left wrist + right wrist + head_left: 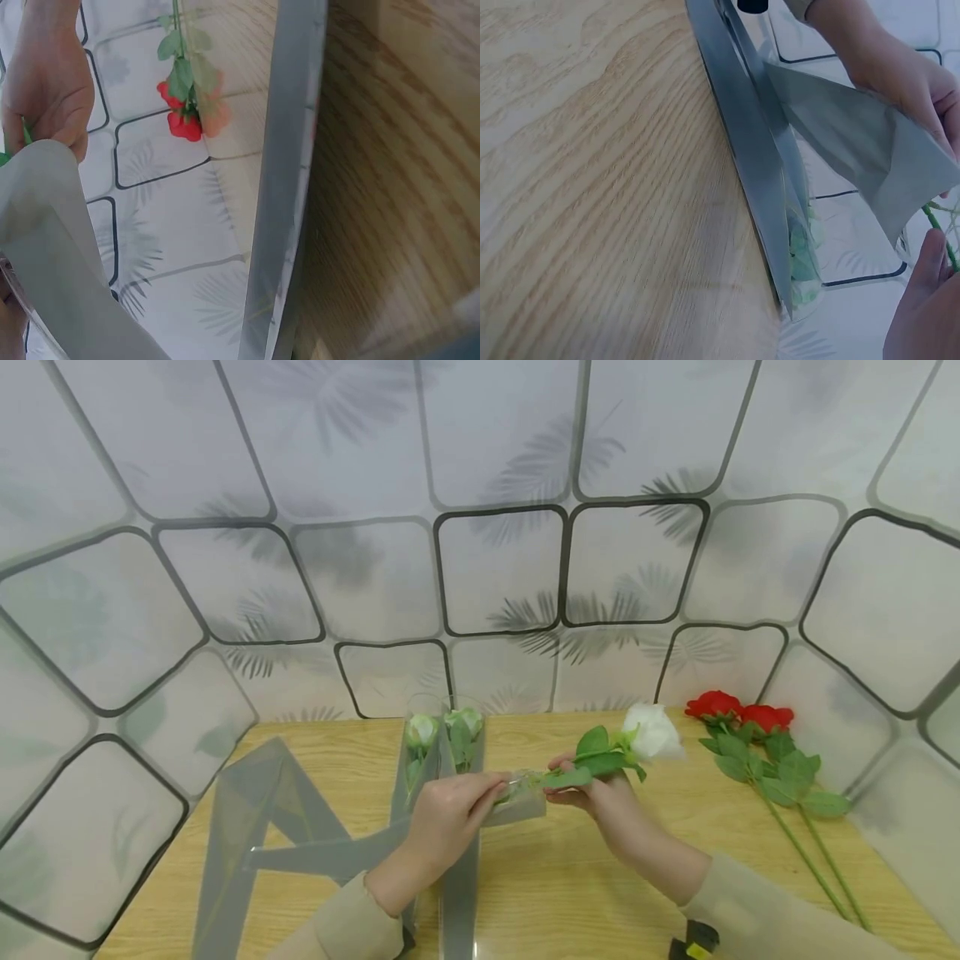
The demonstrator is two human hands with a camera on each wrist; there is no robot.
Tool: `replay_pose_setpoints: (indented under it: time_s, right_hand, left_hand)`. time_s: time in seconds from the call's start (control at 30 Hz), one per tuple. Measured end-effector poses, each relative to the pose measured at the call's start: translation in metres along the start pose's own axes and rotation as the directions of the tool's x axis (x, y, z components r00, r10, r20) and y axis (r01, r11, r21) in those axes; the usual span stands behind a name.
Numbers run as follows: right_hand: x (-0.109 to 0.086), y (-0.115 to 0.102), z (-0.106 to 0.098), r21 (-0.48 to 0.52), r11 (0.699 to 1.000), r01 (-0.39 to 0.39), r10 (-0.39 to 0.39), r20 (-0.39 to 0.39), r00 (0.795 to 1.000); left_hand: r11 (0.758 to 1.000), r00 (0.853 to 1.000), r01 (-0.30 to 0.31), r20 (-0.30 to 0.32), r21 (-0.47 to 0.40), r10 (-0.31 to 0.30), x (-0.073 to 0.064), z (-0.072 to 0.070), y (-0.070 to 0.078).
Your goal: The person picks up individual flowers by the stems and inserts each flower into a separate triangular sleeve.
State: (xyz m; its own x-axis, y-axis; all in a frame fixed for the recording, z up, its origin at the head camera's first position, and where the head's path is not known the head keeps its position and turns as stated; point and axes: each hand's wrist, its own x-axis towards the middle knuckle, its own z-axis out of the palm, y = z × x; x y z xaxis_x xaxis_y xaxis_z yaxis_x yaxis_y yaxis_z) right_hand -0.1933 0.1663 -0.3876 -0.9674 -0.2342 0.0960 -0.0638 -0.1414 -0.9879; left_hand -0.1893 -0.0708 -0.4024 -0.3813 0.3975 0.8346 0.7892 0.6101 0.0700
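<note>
My left hand (450,814) pinches the mouth of a grey and clear flower sleeve (521,812), whose narrow tail trails left across the table. My right hand (618,810) grips the leafy stem of a white rose (654,732), its bloom pointing right. The lower stem reaches the sleeve's mouth between the hands; how far inside it lies is hard to tell. In the right wrist view, the sleeve (847,135) flares toward the green stem (934,221). Beneath my left hand lie two sleeved pale roses (422,731), side by side.
Grey sleeve material (225,835) lies folded on the left of the wooden table (570,893). Two red roses (768,718) with long stems lie at the right. A patterned backdrop (495,568) encloses the table's back and sides. A small black object (693,937) shows beside the right sleeve.
</note>
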Motion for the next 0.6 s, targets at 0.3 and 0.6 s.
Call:
replay_pose_setpoints:
  time_s: [0.3,0.6]
  right_hand:
    - [0.0031,0.0017,0.0036,-0.075,0.989,-0.127,0.110,-0.190,0.976]
    - [0.0003,0.0021,0.0070,-0.221,0.968,-0.116,0.091,-0.120,0.989]
  left_hand:
    - [1.000,1.000,-0.015,0.007,0.000,0.015,0.0002,0.0020,0.0003]
    - [1.000,1.000,-0.004,0.017,0.006,0.004,0.0024,0.0010,0.0022]
